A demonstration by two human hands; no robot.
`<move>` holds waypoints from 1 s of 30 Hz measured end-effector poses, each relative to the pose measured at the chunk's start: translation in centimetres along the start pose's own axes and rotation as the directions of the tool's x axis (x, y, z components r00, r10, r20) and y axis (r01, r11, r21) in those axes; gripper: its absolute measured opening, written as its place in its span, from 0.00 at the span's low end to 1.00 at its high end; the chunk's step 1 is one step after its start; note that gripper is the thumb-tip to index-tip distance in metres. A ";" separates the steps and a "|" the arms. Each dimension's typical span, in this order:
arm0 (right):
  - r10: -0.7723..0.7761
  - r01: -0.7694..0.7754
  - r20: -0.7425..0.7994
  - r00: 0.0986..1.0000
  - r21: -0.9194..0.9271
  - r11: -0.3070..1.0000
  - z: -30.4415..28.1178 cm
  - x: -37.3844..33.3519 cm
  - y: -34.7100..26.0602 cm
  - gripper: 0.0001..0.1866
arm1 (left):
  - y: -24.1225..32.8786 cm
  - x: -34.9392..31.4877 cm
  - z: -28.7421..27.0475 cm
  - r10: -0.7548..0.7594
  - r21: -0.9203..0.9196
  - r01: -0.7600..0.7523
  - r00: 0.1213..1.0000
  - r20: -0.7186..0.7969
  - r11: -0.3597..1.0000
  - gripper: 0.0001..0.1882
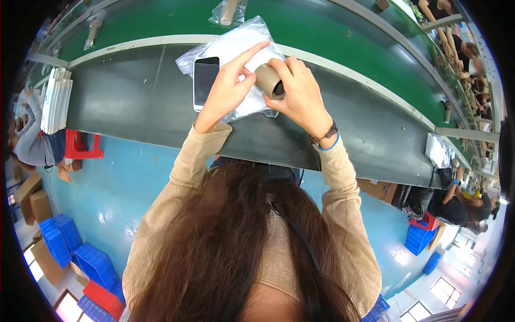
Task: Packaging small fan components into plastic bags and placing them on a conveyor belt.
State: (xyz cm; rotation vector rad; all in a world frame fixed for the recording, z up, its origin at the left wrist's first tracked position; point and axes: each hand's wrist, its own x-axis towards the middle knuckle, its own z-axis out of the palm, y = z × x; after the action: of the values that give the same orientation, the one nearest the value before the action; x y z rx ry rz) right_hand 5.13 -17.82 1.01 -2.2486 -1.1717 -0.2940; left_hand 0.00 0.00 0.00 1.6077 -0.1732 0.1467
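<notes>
Over the work table, my right hand (301, 92) grips a tan cylinder (264, 80), its fingers and thumb wrapped round it. The cylinder's dark, round open end is turned toward me. Just to its left is my left hand (229, 88), index finger stretched out over the white plastic bags and the thumb near the cylinder's side. Nothing shows in that hand, though its curled fingers are partly hidden. Below both hands lie clear and white plastic bags (236, 45) in a loose pile. A smartphone (206, 80) with a dark screen and white edge rests on the pile's left side.
Behind the table runs a green conveyor belt (161, 24), carrying a bagged tan part (229, 12) and another bagged part (94, 29). White trays (56, 102) stand stacked at the table's left end. A plastic bundle (439, 151) lies at the right end. Other people work on both sides.
</notes>
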 end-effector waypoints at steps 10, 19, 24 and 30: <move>-0.181 0.190 0.175 0.968 -0.035 0.981 0.1 2.3 0.3 0.33 | -1.0 -0.1 -1.2 0.163 0.754 0.105 0.948 -0.272 0.649 0.04; -0.171 0.271 0.431 0.886 -0.184 0.945 -0.6 4.3 2.5 0.38 | -1.1 -0.2 0.1 0.193 0.618 0.069 0.918 -0.347 0.784 0.05; -0.100 0.211 0.623 0.776 -0.106 0.972 -1.9 8.6 4.9 0.31 | -3.3 1.1 -0.3 0.264 0.696 0.032 0.912 -0.314 0.718 0.04; -0.141 0.351 0.693 0.707 -0.171 0.921 -1.9 10.1 6.2 0.27 | -4.0 2.1 -1.0 0.256 0.683 0.055 0.903 -0.346 0.728 0.03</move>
State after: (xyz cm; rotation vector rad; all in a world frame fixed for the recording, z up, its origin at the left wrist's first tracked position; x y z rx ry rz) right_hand 16.23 -14.84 4.54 -2.5376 -1.9294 0.3138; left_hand 2.85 1.16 -3.47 2.2607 0.1560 0.7143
